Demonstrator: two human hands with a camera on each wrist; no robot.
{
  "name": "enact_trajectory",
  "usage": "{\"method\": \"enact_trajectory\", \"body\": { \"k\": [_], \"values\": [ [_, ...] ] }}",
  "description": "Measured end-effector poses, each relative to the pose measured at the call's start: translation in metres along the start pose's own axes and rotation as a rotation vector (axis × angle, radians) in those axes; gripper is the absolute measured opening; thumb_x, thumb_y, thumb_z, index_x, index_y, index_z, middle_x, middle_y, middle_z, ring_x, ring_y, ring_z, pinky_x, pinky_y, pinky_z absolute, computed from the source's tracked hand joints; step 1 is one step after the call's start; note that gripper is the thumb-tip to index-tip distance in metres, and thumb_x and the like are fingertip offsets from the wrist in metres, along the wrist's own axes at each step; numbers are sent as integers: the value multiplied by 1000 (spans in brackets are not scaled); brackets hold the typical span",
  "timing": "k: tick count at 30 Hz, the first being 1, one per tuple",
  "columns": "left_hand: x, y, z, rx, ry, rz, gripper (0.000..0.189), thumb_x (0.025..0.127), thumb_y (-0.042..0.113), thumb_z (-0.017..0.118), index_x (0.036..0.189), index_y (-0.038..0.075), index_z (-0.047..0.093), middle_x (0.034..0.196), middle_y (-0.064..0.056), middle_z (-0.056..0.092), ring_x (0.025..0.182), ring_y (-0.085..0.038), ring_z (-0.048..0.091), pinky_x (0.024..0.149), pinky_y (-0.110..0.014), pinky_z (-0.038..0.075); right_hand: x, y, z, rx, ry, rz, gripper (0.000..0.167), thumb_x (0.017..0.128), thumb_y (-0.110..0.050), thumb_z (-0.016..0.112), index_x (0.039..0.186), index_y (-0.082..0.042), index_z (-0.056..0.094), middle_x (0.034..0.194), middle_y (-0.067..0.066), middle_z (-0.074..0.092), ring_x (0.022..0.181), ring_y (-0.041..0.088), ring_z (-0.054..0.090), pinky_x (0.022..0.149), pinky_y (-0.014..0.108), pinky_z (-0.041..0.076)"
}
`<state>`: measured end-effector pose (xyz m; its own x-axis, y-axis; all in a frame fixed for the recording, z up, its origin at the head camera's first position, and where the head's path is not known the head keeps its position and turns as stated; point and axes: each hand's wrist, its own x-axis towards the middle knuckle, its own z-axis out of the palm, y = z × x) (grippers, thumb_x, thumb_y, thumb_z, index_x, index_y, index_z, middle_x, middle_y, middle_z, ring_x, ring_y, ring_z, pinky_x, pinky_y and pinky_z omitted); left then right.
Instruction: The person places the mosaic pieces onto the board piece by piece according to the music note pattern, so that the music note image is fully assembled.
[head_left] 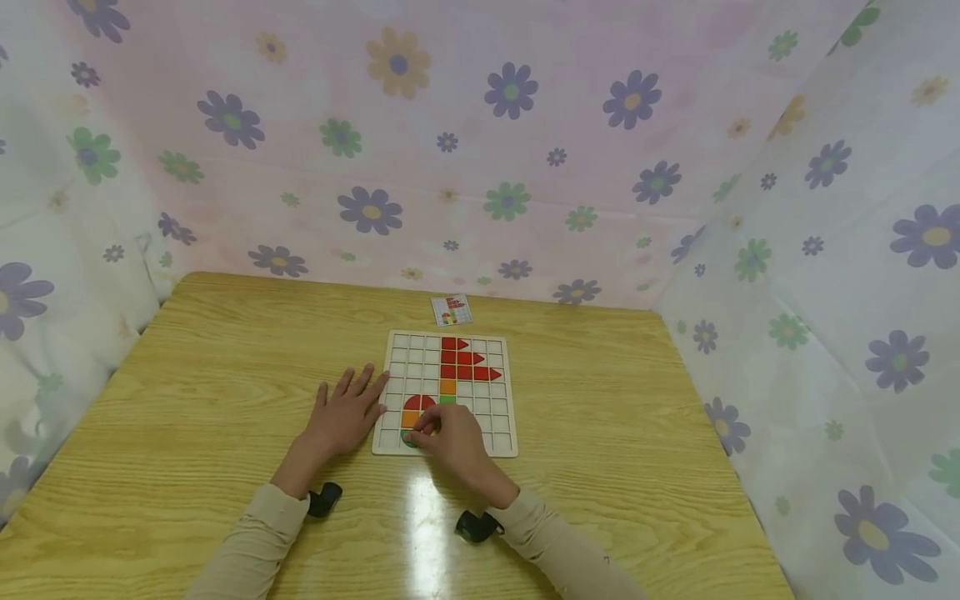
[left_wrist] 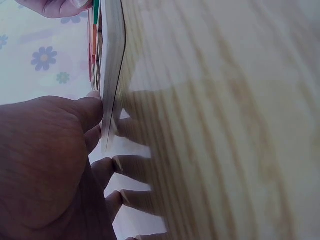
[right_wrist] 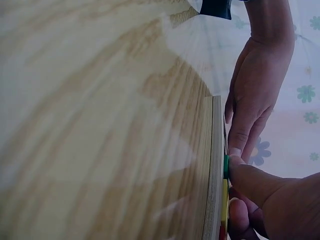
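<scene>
A square wooden grid board [head_left: 495, 421] lies on the table, partly filled with red, orange, green and yellow tiles. My right hand [head_left: 455, 442] is over its lower part, thumb and fingertips at a green tile [right_wrist: 226, 167] with a rounded edge in the bottom row. In the right wrist view the thumb touches this tile, with the other fingers curled beside it. Red arrow-shaped rows [head_left: 465, 358] fill the upper middle. My left hand [head_left: 347, 419] rests flat with spread fingers, its thumb side touching the board's left edge. The right hand hides some lower cells.
Behind the board lies a small pattern card [head_left: 452, 310] printed with a coloured figure. The wooden table [head_left: 600, 467] extends around the board. Flowered cloth walls [head_left: 510, 150] enclose the back and sides. Black wrist devices [head_left: 325, 500] are at both sleeves.
</scene>
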<state>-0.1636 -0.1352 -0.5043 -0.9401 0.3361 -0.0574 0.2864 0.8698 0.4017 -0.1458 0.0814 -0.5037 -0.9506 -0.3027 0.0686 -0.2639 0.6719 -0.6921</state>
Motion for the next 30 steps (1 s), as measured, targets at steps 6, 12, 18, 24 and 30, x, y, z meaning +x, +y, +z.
{"method": "enact_trajectory", "body": {
  "k": [6,12,18,24,30],
  "values": [
    [0,-1,0,4,-7,1,56,109,30,48,160,11,35,166,-20,26,152,-49,19,113,-78,14,0,0,0,21,-2,-3,13,86,-22,84,80,-14,76,73,-8,69,66,1,56,61,19,46],
    [1,-3,0,-1,-8,-3,56,109,31,48,160,11,34,166,-20,25,152,-49,18,113,-78,13,3,2,2,52,7,-13,11,87,-18,84,81,-13,76,74,-6,70,67,2,58,63,20,48],
    [1,-3,-1,-9,-1,-9,56,109,30,49,160,11,36,165,-21,27,152,-49,19,113,-78,13,4,3,-2,108,9,-1,10,92,-19,78,84,-13,78,77,-7,71,64,3,55,60,20,48],
    [0,-2,-1,-1,27,-1,54,108,30,50,158,10,40,164,-21,31,150,-49,23,113,-78,17,7,7,-19,158,17,-16,12,97,-19,72,94,-11,79,83,-4,73,68,7,58,62,20,49],
    [0,-7,-7,-38,92,8,52,108,29,51,155,6,44,160,-23,36,148,-51,28,111,-78,21,15,31,-40,148,50,-124,26,98,-19,70,118,-2,73,114,9,75,104,25,68,89,38,56]
  ]
}}
